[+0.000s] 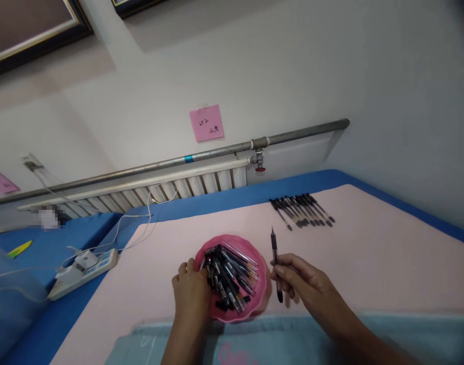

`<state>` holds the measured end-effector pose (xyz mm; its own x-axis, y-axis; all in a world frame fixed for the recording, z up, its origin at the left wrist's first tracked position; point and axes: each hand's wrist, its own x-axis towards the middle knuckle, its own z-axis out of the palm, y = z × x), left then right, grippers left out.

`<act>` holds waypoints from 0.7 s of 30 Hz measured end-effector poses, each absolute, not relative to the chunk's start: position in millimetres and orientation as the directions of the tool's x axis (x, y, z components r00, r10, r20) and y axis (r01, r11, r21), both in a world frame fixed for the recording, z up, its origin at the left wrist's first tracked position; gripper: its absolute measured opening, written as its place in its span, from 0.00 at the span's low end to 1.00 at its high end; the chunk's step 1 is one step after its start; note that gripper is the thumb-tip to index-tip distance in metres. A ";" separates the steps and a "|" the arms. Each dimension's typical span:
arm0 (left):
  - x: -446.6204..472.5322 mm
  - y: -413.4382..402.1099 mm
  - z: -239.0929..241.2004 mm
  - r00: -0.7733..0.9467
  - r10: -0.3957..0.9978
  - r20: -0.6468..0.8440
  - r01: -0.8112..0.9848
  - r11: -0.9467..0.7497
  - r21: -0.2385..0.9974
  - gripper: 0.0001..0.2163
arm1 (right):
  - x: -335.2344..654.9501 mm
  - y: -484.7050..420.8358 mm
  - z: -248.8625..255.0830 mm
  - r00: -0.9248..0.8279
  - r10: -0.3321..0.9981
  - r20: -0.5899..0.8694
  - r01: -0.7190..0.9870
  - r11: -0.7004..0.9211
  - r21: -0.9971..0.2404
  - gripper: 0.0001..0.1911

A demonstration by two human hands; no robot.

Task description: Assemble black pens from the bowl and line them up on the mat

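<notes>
My right hand (300,279) pinches a gel pen (274,248) upright between thumb and fingers, its bare tip pointing up and its dark end down. To its left stands a round pink plastic basket (263,299) with a wavy rim. Inside lie loose black and clear pen parts (226,274), including clear barrels and black caps. My left hand (191,289) is closed at the basket's left rim, fingers curled on the outer side and thumb toward the inside; part of its grip is hidden. Farther back, several pens (302,210) lie side by side in a row.
A pink sheet (387,253) covers the blue table (331,177). Light-blue cloth (277,339) lies along the near edge. A power strip (83,274) with plugs and white cables is at left. Behind stand a radiator (194,186) and a pipe (304,133) along the wall.
</notes>
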<state>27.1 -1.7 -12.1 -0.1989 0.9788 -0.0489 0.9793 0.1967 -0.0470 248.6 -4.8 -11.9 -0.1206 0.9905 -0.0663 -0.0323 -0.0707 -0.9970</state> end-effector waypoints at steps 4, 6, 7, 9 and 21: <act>28.1 -1.2 -12.2 -0.204 0.977 -0.067 0.979 0.202 -0.032 0.15 | 248.9 -4.4 -12.4 -0.126 0.991 -0.051 -0.016 -0.053 -0.998 0.15; 28.5 -0.6 -12.2 -0.218 0.973 -0.073 0.976 0.217 -0.018 0.15 | 249.2 -4.2 -13.2 -0.130 0.991 -0.041 -0.014 -0.043 -0.999 0.14; 28.4 -0.1 -12.2 -0.223 0.972 -0.071 0.975 0.224 -0.004 0.14 | 249.5 -4.2 -13.7 -0.130 0.991 -0.038 -0.014 -0.041 -0.999 0.13; 27.0 0.6 -11.9 -0.234 0.971 -0.047 0.971 0.236 0.041 0.13 | 250.1 -4.3 -15.0 -0.131 0.991 -0.033 -0.003 -0.034 -0.999 0.13; 29.6 -2.7 0.3 -0.139 0.970 -0.198 -0.208 0.167 0.964 0.13 | 250.4 -9.0 -18.7 -0.272 0.945 0.182 0.272 0.257 -0.927 0.13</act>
<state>29.6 -2.7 0.3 -0.1386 0.9704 -0.1977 -0.2084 0.1666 0.9638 250.4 -9.0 -18.7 -0.2723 0.9449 0.1819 0.2720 0.2569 -0.9274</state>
